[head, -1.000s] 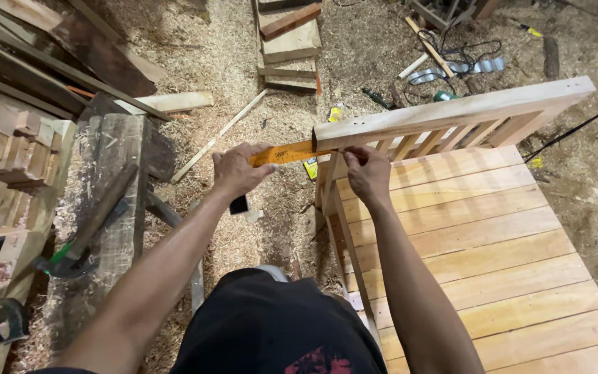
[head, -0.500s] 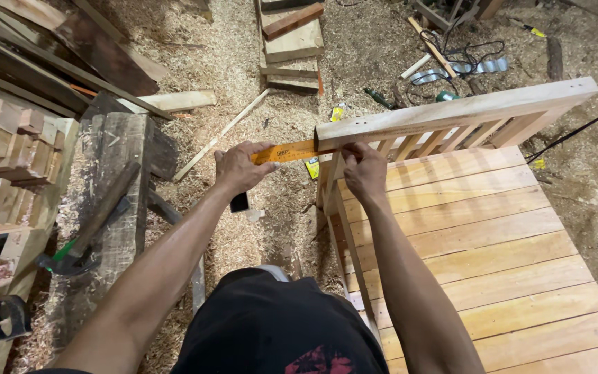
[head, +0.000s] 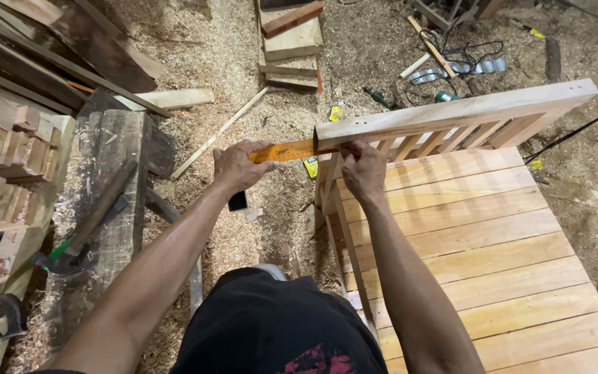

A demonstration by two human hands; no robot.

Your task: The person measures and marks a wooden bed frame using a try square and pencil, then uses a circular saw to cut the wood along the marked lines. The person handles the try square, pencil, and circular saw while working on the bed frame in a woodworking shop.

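The left hand (head: 238,166) pinches the free end of a flat orange ruler (head: 286,151) with dark markings, thumb above and fingers curled beneath it. The ruler lies level, running toward three o'clock, where its far end meets the end of a pale, unfinished wooden top rail (head: 451,112). The right hand (head: 361,167) sits at that joint, fingers bent and pressed against the rail's end and the ruler's tip; whether it grips the ruler or only steadies it cannot be told. The rail crowns a row of slanted wooden slats (head: 444,138) and stands along the twelve o'clock edge of a slatted light-wood platform (head: 493,256) stretching toward five o'clock. Sawdust and shavings (head: 243,62) cover the floor at twelve o'clock. At nine o'clock a dark, weathered timber block (head: 115,149) carries a hammer with a green-banded handle (head: 70,246). Stacked pale wood offcuts (head: 1,138) lie farther toward nine o'clock.
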